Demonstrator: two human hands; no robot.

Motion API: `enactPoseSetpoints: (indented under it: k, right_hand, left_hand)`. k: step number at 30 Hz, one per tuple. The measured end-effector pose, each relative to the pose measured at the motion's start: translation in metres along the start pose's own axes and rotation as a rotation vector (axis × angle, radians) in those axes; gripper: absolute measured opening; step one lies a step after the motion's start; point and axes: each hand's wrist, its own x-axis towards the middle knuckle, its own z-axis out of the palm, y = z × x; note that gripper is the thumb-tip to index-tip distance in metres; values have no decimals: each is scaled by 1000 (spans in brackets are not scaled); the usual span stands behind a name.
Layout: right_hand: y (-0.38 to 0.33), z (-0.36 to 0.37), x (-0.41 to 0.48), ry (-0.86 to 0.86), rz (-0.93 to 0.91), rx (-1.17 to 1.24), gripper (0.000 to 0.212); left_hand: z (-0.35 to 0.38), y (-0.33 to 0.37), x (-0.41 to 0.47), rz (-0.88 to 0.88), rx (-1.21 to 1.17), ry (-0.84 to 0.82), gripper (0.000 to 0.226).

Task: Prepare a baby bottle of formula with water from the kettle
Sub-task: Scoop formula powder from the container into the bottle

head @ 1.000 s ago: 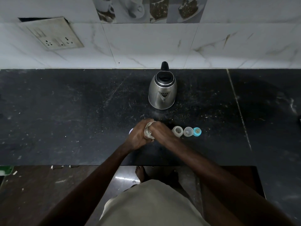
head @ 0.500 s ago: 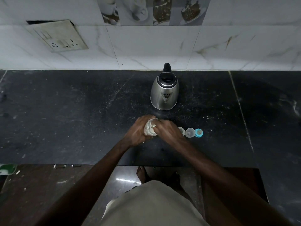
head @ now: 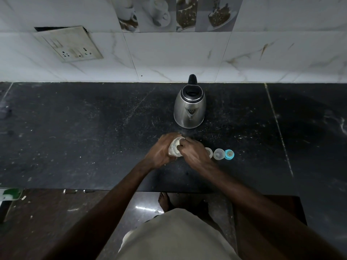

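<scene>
On the black counter (head: pixel 93 137), below the kettle (head: pixel 189 107), both hands now hold the bottle (head: pixel 175 147) more tilted than before. The left hand (head: pixel 161 152) grips its body. The right hand (head: pixel 193 152) is closed at its mouth, perhaps on something small.

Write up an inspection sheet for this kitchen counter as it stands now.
Surface: black stone counter, speckled with pale crumbs and scratches.
Job's things: steel kettle upright near the wall, spout toward the person; clear bottle held between both hands; white ring, clear cap and blue-rimmed piece in a row to its right.
Clutter: nothing seen beyond the crumbs.
Grippers: left hand wraps the bottle; right hand grips its top.
Cables: nothing seen.
Surroundings: marble-pattern wall tiles, a socket plate hanging crooked, dark floor below.
</scene>
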Motion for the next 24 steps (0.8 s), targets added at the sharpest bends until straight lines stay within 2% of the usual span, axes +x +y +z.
enactPoseSetpoints:
  k: [7,9,12,14,17,19,21,24]
  right_hand:
    - [-3,6,3,-57,136,-29,15]
    - [-4,1,2,-80,149,47,7]
    - [-1,-5,3,-94,259,203,20]
    - [6,-10,2,-33,405,402,21]
    - [18,-23,-4,30,638,865,18]
    - [25,-32,-10,69,818,1147,25]
    - [29,-38,-15,85,927,1310,24]
    - [35,-35,-22,62,989,1447,20]
  left_hand:
    - [4,3,6,52,62,-21,72]
    - [4,5,7,52,74,-34,72]
    - [3,5,7,18,82,-48,74]
    - [2,2,9,-6,106,-40,75]
    - [-2,-1,11,-24,114,-33,77]
    - [-5,-1,11,-49,108,-32,82]
    - [-6,-1,11,-69,103,-20,87]
    - [-7,3,12,-73,99,-12,90]
